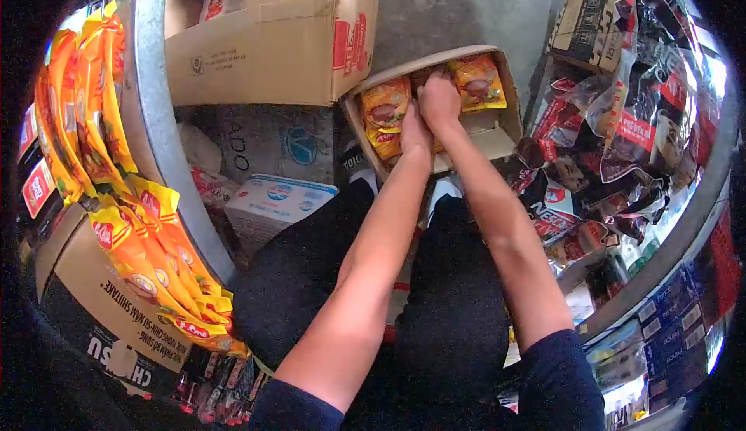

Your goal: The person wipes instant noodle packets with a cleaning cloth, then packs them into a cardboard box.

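While beside hands [415, 129] [440, 104], packets [478, 83] (NESCAFÉ [552, 218] nearby)

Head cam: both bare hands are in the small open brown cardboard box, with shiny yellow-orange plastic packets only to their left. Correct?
Not quite: the packets aren't only to the left. The head view shows packets on the left and a packet on the right. The left hand and right hand are indeed in the box.

a shop or stockroom, with packaged goods [148, 275] crammed around.
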{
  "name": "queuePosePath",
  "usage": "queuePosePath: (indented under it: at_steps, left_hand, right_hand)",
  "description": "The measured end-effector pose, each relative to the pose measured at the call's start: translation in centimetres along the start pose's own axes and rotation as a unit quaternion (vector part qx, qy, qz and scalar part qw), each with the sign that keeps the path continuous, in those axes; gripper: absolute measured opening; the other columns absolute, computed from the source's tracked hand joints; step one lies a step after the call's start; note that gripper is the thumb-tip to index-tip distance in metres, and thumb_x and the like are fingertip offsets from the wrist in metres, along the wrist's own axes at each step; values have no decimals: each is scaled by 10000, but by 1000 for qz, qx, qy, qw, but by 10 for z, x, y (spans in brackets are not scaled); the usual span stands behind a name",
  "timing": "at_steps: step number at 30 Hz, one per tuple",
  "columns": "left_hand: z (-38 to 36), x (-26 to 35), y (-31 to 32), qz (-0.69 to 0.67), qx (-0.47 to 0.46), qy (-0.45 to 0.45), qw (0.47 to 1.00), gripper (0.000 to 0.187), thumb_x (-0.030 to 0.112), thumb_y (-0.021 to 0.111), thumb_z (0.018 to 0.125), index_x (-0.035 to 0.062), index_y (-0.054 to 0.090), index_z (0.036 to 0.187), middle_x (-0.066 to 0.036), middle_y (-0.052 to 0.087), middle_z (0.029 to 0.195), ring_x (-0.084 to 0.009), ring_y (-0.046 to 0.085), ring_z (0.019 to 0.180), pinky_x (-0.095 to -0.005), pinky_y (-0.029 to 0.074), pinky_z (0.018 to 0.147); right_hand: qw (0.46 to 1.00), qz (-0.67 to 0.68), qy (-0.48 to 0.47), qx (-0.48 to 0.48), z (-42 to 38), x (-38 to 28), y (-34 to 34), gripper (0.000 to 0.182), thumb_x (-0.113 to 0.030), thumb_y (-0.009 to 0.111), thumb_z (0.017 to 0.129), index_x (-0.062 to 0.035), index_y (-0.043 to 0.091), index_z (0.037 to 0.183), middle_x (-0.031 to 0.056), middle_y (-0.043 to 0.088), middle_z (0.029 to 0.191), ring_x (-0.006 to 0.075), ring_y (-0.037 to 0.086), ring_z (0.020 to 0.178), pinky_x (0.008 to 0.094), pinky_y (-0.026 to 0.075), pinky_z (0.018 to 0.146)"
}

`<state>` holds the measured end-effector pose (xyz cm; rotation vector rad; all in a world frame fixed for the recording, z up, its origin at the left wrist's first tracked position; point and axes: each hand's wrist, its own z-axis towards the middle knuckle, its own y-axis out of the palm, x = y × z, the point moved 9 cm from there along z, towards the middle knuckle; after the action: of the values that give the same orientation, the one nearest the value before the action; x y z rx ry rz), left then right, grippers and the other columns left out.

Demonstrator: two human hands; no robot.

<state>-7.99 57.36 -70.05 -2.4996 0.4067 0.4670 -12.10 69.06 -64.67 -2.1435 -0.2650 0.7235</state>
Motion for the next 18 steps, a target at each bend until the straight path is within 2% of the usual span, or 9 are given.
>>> queuePosePath:
  at_steps: [1,4,6,8,11,13,15,17,18]
  left_hand:
    - [-12,-12,-17,-47,-27,14,998,566,334,442,1035,166,376,1572,5,364,1623,-238,283,1510,-428,164,1224]
    - [-27,-23,-30,-107,-72,55,990,550,321,442,1036,166,399,1562,2,377,1616,-240,303,1498,-444,181,1207]
    - [-31,-27,-36,-132,-88,91,983,533,291,439,1041,165,410,1558,-3,396,1605,-232,339,1476,-467,224,1170]
    - [-38,-34,-45,-122,-67,76,987,525,288,437,1043,173,417,1554,-3,396,1606,-231,323,1486,-474,209,1181]
    - [-36,-31,-40,-107,-79,73,988,532,292,412,1051,178,387,1569,-6,358,1626,-221,258,1518,-469,156,1216]
    - [-16,-12,-22,-118,-65,52,989,542,296,386,1057,176,352,1584,-8,325,1642,-210,218,1536,-459,121,1236]
    - [16,21,3,-153,-13,6,988,554,300,361,1062,169,315,1598,-8,294,1654,-199,195,1542,-449,94,1249]
    - [13,16,-5,-138,17,-15,990,561,306,390,1050,154,334,1587,-20,318,1640,-225,222,1529,-453,115,1243]
    - [8,11,-10,-128,32,-25,991,565,309,405,1044,147,343,1582,-26,331,1633,-238,235,1522,-455,126,1241]
  right_hand:
    - [1000,-4,16,9,-3,0,-5,135,-88,614,870,-27,714,938,235,719,948,406,719,924,482,589,796]
    - [998,16,-62,23,-6,5,-5,299,-79,596,864,19,586,1147,267,684,990,452,683,894,536,566,758]
    - [997,-26,-73,-6,0,9,2,309,-30,601,846,6,596,1153,238,686,990,436,690,880,500,584,712]
    - [993,-52,-103,-18,8,5,10,330,-29,616,835,0,598,1164,228,682,1022,434,692,868,483,589,687]
    - [988,-97,-116,-35,24,11,50,351,-61,642,832,23,592,1169,238,659,1080,450,682,873,480,590,732]
    - [987,-88,-116,-70,17,0,38,283,-103,649,849,27,640,1100,236,682,1049,410,696,919,484,587,784]
    - [991,-53,-122,-20,5,-6,23,325,-132,662,853,47,622,1122,249,666,1094,401,681,995,495,572,843]
    - [984,16,-133,115,-14,-3,10,475,-149,681,843,83,538,1233,277,612,1215,423,636,1101,514,545,908]
    - [991,32,-97,91,-21,2,8,475,-147,664,847,94,525,1232,293,619,1170,453,636,1044,526,540,885]
